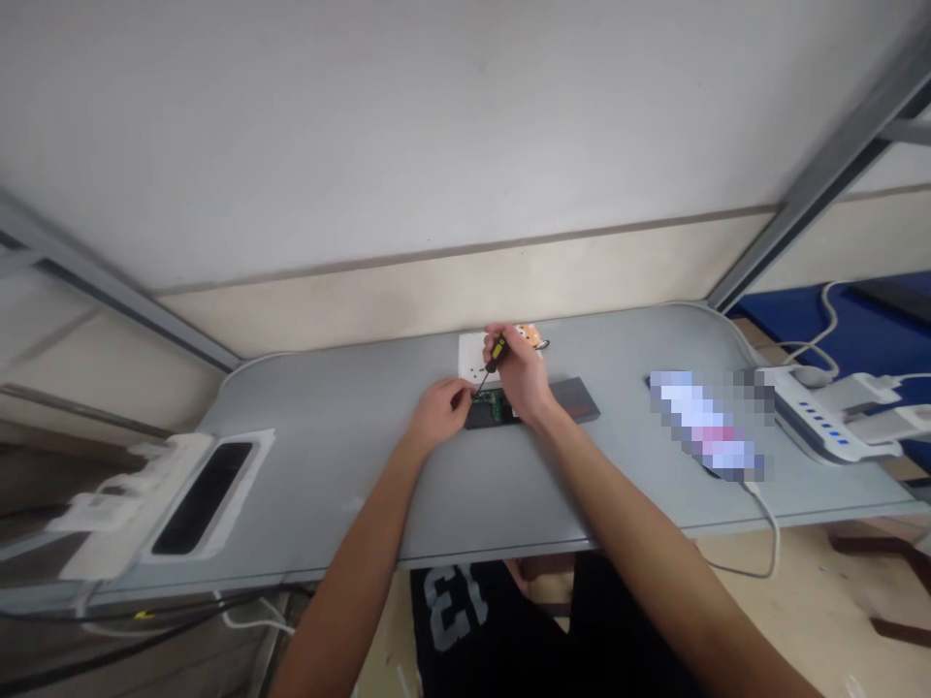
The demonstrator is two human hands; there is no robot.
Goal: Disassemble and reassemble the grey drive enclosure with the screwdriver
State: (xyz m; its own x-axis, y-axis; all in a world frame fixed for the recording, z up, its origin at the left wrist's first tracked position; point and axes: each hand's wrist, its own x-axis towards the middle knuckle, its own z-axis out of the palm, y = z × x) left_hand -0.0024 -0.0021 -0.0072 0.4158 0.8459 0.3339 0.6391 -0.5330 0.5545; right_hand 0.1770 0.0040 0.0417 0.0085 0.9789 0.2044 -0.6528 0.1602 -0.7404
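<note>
A dark, flat rectangular device (574, 397) lies on the grey table, with a green circuit board (489, 405) exposed toward its left end. My right hand (518, 373) is closed round a black and yellow screwdriver (497, 353), its thin shaft slanting down-left to the board. My left hand (442, 412) rests at the device's left end, fingers bent together near the screwdriver's tip; what they pinch, if anything, is too small to tell. Behind the device lies a white sheet (471, 357) with several small dark bits on it, partly covered by my right hand.
An orange and white figure (530, 334) sits by the sheet. On the right are a blurred phone (702, 422) with a cable and a white power strip (821, 417) with plugs. A black phone-like object (204, 499) and another white strip (138, 504) are at left.
</note>
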